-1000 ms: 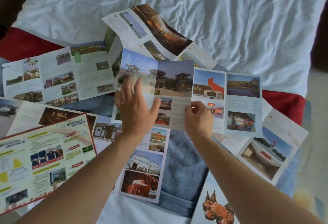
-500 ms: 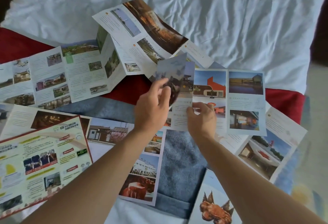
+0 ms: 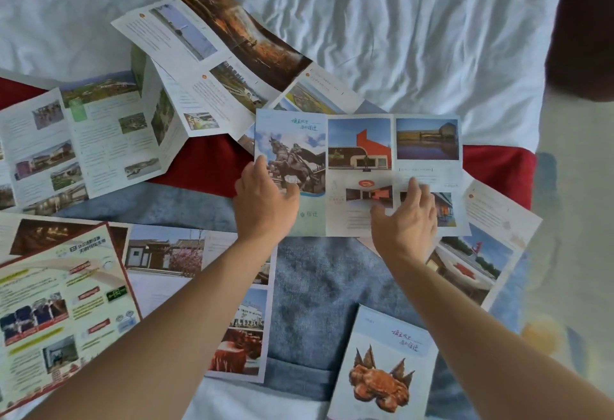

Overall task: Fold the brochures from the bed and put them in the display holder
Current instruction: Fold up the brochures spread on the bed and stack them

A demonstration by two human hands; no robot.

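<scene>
Head view: since half a second ago, the left panel of the brochure has been folded over, cover up. The left hand presses that panel flat with straight fingers. The right hand, fingers spread, holds down the right panels. The brochure lies mid-bed, its long axis left-right and its top toward the far edge.

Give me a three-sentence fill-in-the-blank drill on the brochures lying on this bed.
The left hand touches the open brochure on the panel showing a rider on a ____.
The right hand lies on that same brochure, which shows ____ panels side by side.
The narrow brochure nearest the camera pictures an orange ____.
Missing words: horse; three; crab.
</scene>
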